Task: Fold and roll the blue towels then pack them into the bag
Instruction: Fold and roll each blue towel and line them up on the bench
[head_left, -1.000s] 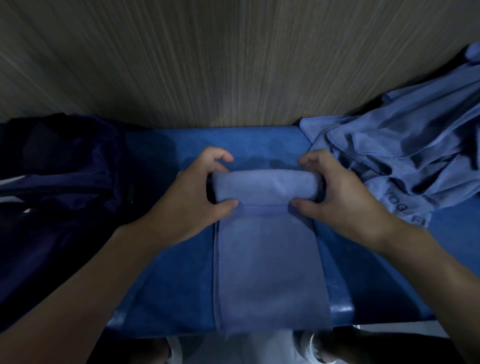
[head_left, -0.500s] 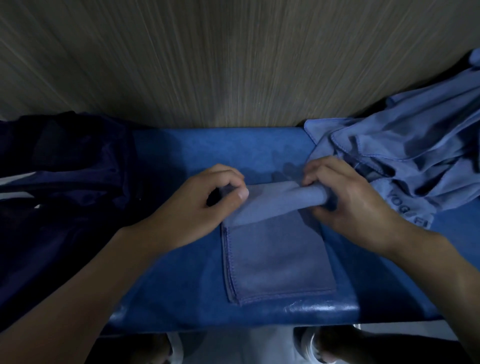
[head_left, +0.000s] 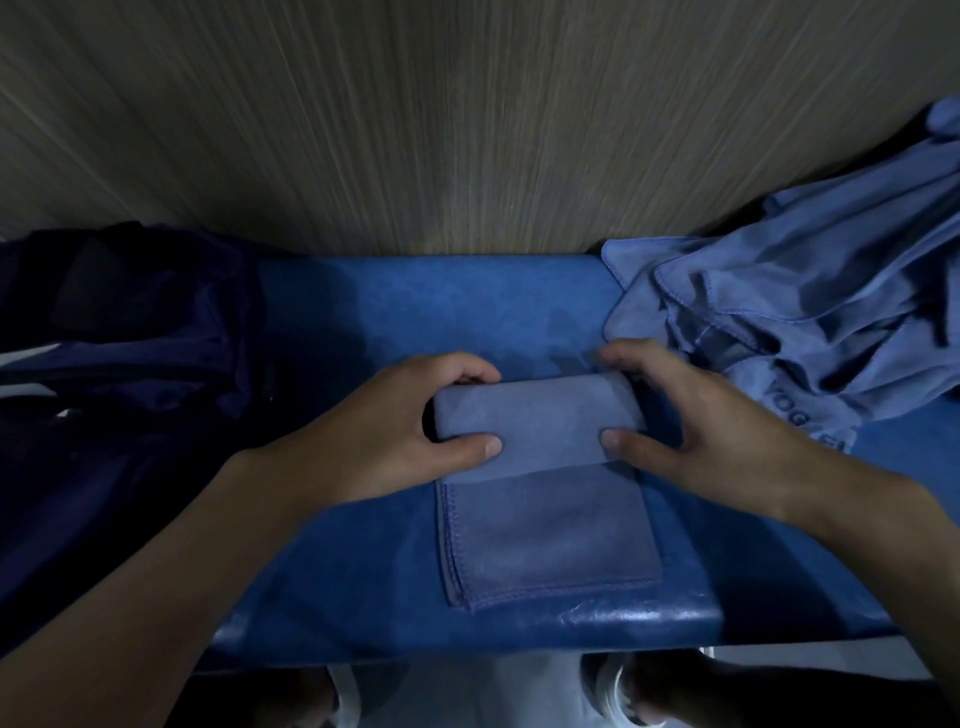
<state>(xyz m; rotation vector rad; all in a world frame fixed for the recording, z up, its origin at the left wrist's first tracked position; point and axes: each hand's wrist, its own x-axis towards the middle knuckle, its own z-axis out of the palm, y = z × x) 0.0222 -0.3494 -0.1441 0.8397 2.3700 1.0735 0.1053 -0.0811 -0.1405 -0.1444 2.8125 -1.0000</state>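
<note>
Your left hand (head_left: 410, 431) and right hand (head_left: 717, 431) gripping each end of the half-rolled blue towel (head_left: 535, 426), middle of the worktop (head_left: 415, 312), flat tail toward the worktop's near edge, loose towel pile (head_left: 810, 317) at its right end, dark bag (head_left: 135, 343) at its left

Both bare forearms reach in from the near side and angle towards each other. The left hand (head_left: 395, 431) grips the left end of the rolled towel (head_left: 535, 415), its fingers (head_left: 462, 366) curled over the far side and its thumb laid flat along the near side. The right hand (head_left: 711, 426) takes the right end the same way, fingers arched over the top and thumb pressed on the near face. The two thumb tips point at each other and are apart. Both wrists sit low.
</note>
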